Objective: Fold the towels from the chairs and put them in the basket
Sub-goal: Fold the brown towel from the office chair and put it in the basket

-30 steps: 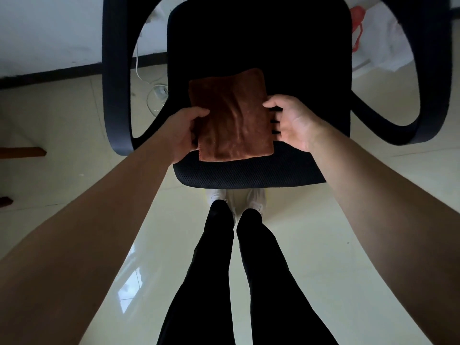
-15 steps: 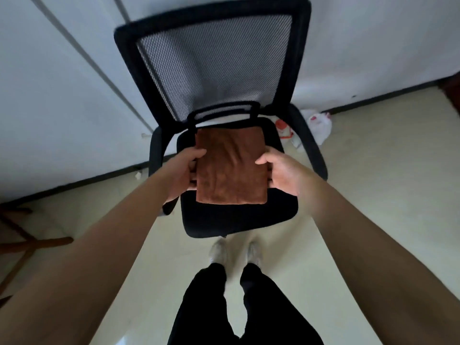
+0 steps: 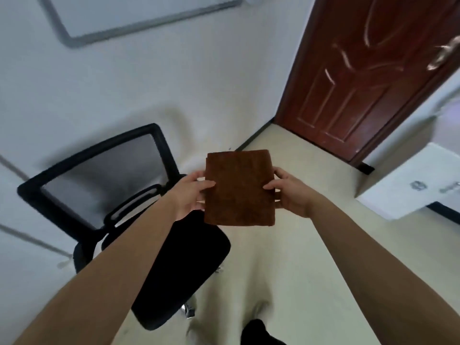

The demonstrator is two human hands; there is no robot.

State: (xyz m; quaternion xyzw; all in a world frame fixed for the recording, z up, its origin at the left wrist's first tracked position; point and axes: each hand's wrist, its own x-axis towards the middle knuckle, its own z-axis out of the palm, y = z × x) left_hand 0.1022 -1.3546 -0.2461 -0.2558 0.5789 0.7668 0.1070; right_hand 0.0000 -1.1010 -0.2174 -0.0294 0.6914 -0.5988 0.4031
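A brown towel (image 3: pixel 239 188), folded into a flat rectangle, is held in the air between both hands. My left hand (image 3: pixel 191 195) grips its left edge, thumb on top. My right hand (image 3: pixel 290 192) grips its right edge the same way. The towel hangs above the floor, to the right of a black office chair (image 3: pixel 174 265) with a mesh back, whose seat is bare. No basket is in view.
A dark red wooden door (image 3: pixel 368 78) stands at the back right. A white cabinet (image 3: pixel 413 185) is at the right edge. A white wall with a whiteboard (image 3: pixel 139 18) runs behind the chair. Pale tiled floor (image 3: pixel 286 270) lies ahead; my dark trouser leg shows at the bottom.
Both hands lifted the folded towel off the chair seat and carried it to the right. The view has swung up and right, so the chair now sits at the left.
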